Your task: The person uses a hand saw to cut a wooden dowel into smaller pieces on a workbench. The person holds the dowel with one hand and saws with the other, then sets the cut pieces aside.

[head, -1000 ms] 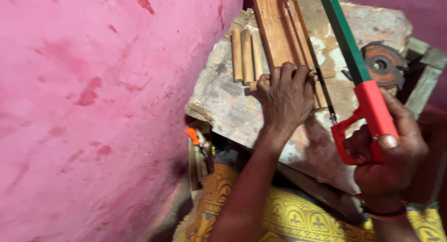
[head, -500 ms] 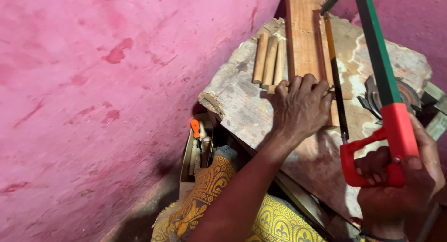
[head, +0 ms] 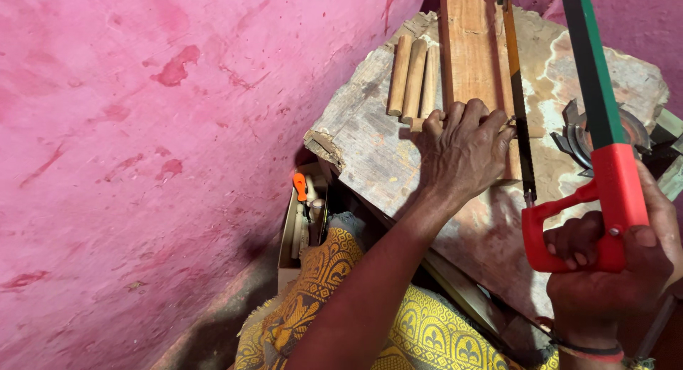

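My left hand (head: pixel 462 153) presses down on a thin wooden stick laid across a long reddish wooden plank (head: pixel 469 50) on a worn wooden work block (head: pixel 370 149). My right hand (head: pixel 615 277) grips the red handle of a hacksaw (head: pixel 594 128) with a green frame. Its blade (head: pixel 518 107) runs along the plank's right side, just right of my left fingers. Three short wooden dowels (head: pixel 413 78) lie side by side on the block, left of the plank.
A pink wall (head: pixel 156 149) rises close on the left. An open box (head: pixel 302 220) with an orange-handled tool and other pieces stands under the block. A round toothed metal disc (head: pixel 605 135) lies at the block's right edge. Yellow patterned cloth (head: pixel 341 299) covers my lap.
The view has shifted, bringing the block, plank and dowels nearer the centre. The saw has slid a little relative to the plank, while my left hand stays pressed in place.
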